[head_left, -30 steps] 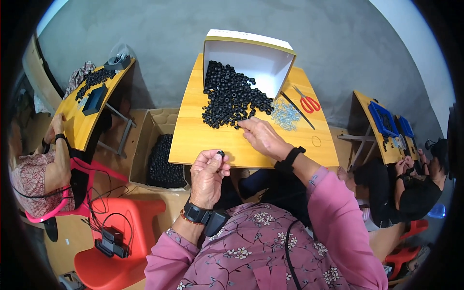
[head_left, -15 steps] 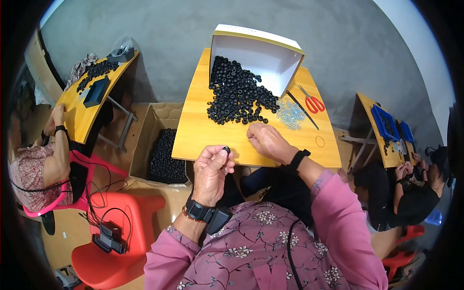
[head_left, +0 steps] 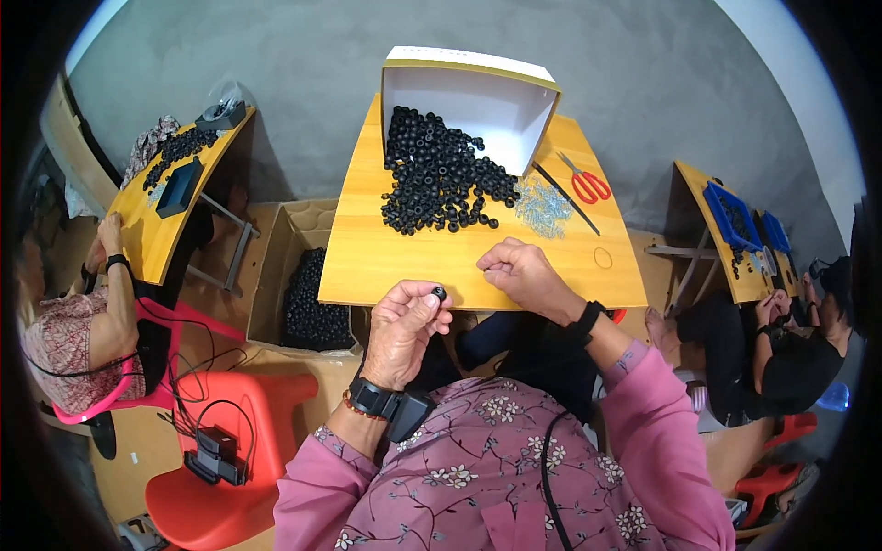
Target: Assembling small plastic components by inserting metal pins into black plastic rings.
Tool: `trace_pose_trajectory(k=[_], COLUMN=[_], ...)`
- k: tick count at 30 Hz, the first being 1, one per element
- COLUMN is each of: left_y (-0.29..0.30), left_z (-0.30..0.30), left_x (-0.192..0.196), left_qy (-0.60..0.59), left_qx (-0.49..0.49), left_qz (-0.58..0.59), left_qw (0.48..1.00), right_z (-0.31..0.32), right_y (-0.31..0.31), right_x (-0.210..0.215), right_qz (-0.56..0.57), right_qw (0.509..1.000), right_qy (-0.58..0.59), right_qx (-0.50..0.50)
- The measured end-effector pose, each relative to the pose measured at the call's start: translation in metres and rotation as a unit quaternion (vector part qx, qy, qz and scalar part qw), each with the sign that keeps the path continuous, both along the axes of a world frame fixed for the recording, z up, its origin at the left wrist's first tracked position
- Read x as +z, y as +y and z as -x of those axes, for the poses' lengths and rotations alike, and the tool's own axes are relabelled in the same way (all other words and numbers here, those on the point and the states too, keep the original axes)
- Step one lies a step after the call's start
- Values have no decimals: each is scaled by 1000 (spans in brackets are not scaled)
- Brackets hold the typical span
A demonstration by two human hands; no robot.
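Observation:
Between the thumb and fingers of my left hand (head_left: 404, 326), just off the table's near edge, is a small black ring-shaped piece (head_left: 438, 293) with a hole in its end. My right hand (head_left: 525, 278) hovers over the near part of the yellow table (head_left: 367, 275), its fingertips pinched together. Whatever those fingertips hold, if anything, is too small to make out. Beyond both hands lies a heap of similar black pieces (head_left: 432, 179), spilling from a white box (head_left: 469, 101) tipped on its side. To the heap's right is a pile of small, pale, shiny pieces (head_left: 542, 209).
Red-handled scissors (head_left: 588, 186), a dark thin stick (head_left: 570, 200) and a rubber band (head_left: 603, 257) lie on the table's right. A carton (head_left: 273, 275) of black pieces and a red chair (head_left: 197, 500) stand at left. People sit at tables on both sides.
My right hand has shifted slightly right over the table, away from my left hand. The left still grips the black piece. The whole view has moved a little.

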State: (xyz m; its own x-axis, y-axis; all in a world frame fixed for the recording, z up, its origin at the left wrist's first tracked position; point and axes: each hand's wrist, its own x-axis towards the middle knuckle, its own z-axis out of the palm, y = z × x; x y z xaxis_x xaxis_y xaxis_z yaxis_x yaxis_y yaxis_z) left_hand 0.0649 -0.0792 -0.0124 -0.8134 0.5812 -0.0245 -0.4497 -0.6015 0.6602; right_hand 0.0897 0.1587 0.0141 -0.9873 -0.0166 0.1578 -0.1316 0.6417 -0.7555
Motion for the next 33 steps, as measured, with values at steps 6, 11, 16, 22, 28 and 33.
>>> trace_pose_trajectory(k=[6, 11, 16, 22, 28, 33], left_y=[1, 2, 1, 1, 3, 4], left_z=[-2, -4, -4, -4, -5, -5], left_x=[-2, -1, 0, 1, 1, -1], left_qy=[16, 25, 27, 32, 32, 12], left_qx=[-20, -20, -16, -17, -21, -26], left_qz=[14, 25, 32, 30, 28, -15], left_qw=[1000, 999, 999, 999, 999, 999], right_z=[-23, -25, -30, -31, -24, -23], right_y=[-33, -38, -35, -35, -40, -52], right_x=[21, 25, 32, 28, 19, 13], right_qz=[388, 484, 522, 502, 424, 368], right_qw=[918, 869, 845, 856, 903, 928], right_qy=[-78, -98, -112, -104, -51, -18], right_qx=[16, 33, 30, 69, 43, 55])
